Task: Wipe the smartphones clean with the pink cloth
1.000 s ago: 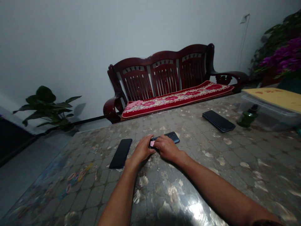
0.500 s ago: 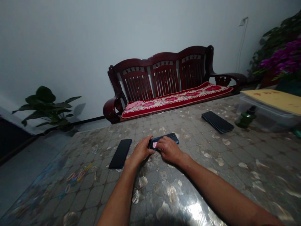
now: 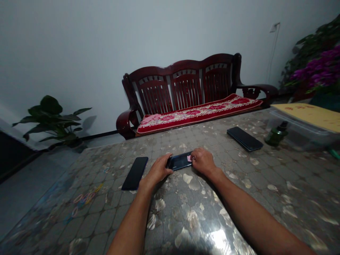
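Note:
A dark blue phone (image 3: 180, 162) lies back side up on the table in front of me. My left hand (image 3: 159, 169) grips its left end, thumb on the near edge and fingers on the far edge. Over the right end, my right hand (image 3: 203, 161) is closed on a small pink cloth (image 3: 189, 158) that touches the phone's back. The right hand hides that end of the phone. Left of my left hand lies another phone (image 3: 135, 173), dark screen up.
Several colourful rubber bands (image 3: 86, 198) lie at the left. At the right are a stack of dark phones (image 3: 244, 138), a green bottle (image 3: 276, 134) and a clear plastic box (image 3: 300, 132) under a yellow sheet (image 3: 310, 114). A wooden bench (image 3: 186, 83) stands behind the table.
My right hand has slid rightward along the phone with the pink cloth, uncovering the phone's middle. My left hand stays on the left end.

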`<state>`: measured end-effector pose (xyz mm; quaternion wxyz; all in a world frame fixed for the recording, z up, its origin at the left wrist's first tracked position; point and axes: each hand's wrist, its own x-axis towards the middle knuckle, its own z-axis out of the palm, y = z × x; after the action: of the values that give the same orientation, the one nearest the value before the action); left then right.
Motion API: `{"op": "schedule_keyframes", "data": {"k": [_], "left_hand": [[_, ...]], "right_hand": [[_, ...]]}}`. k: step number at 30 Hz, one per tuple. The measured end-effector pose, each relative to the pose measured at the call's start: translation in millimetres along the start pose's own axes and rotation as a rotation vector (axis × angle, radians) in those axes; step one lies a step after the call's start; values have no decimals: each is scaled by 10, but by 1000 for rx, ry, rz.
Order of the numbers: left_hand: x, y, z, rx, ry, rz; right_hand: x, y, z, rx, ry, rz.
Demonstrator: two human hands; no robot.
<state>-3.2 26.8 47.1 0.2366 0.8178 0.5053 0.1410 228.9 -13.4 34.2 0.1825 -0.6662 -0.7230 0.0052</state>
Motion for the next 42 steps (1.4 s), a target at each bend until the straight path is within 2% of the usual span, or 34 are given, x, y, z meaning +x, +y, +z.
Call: {"op": "schedule_keyframes", "data": {"k": [3, 8, 10, 12, 17, 20, 22, 26, 29, 31, 35, 37, 39, 42], "left_hand": [[-8, -3, -7, -20, -6, 4], [-5, -22, -4, -43, -15, -3], [-3, -38, 1, -44, -19, 6], [-4, -51, 5, -39, -20, 14], [-15, -31, -3, -24, -16, -17], [-15, -25, -2, -7, -18, -13], [-7, -40, 8, -7, -12, -2], [11, -72, 24, -25, -9, 9], [8, -54, 11, -17, -27, -7], [-2, -28, -3, 4, -40, -15], [-19, 8, -17, 42, -34, -10], [-21, 11, -16, 45, -30, 1], [-21, 11, -14, 41, -29, -1], [-22, 14, -15, 21, -15, -12]], "right_hand": [[-24, -55, 72, 43, 13, -83], [-95, -258, 227, 191, 61, -466], [-107, -301, 240, 215, 53, -534], [-100, -286, 208, 194, 21, -496], [-35, -101, 49, 60, -15, -134], [-19, -54, 38, 45, -1, -39], [-30, -87, 95, 81, 16, -117], [-72, -228, 244, 187, 52, -405], [-80, -267, 269, 243, 50, -521], [-63, -228, 233, 227, 25, -499], [-3, -82, 149, 125, 10, -245], [11, -56, 153, 123, 29, -198], [-1, -97, 189, 157, 46, -261], [-53, -229, 245, 231, 43, -458]]}}
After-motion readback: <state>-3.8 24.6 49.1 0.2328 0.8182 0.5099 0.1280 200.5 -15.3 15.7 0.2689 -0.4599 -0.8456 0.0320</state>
